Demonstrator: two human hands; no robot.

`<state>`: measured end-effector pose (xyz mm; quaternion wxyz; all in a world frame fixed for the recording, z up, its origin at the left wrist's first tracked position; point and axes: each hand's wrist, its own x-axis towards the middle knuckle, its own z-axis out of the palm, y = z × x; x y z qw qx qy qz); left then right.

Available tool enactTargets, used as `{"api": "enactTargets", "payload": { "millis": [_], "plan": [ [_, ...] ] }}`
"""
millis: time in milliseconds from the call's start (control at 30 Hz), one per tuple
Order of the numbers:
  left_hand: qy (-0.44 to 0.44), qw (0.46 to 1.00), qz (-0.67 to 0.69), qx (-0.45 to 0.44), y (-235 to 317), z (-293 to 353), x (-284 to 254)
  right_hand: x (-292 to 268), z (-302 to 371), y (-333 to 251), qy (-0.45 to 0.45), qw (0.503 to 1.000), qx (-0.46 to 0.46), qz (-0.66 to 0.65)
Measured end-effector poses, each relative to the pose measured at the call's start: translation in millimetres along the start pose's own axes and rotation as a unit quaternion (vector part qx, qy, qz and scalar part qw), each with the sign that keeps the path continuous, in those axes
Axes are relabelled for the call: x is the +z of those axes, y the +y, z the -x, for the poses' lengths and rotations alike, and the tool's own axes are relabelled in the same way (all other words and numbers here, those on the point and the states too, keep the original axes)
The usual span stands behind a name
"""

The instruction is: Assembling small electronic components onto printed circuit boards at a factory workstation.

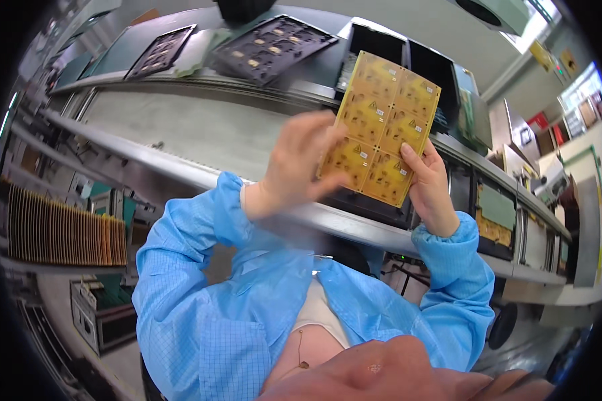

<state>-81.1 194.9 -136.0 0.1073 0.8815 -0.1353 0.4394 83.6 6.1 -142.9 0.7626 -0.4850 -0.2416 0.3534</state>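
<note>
A yellow panel of circuit boards, split into several sections with small dark parts and white labels, is tilted up in front of me. My right hand grips its lower right edge, the thumb lying on its face. Beside the panel's left edge is my left hand, blurred, its fingers curved and apart. I cannot tell whether its fingertips touch the panel. Under the panel, part of a black tray shows on the rail line.
Black fixture trays with small parts lie on the far ledge, with a black bin behind the panel. A metal conveyor rail crosses before me. At right sits another tray with boards; at left, a rack of upright boards.
</note>
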Motion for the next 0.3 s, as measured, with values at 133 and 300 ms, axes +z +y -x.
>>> {"api": "enactTargets", "payload": {
  "millis": [133,300],
  "plan": [
    [0.037,0.867,0.343,-0.360,-26.4,-14.2,43.4,8.7,14.6,24.6,0.067,0.994,-0.083,0.036],
    [-0.115,0.831,0.415,-0.353,-83.8,-46.0,51.9,-13.7,28.6,37.6,0.076,0.989,-0.086,0.092]
  ]
}}
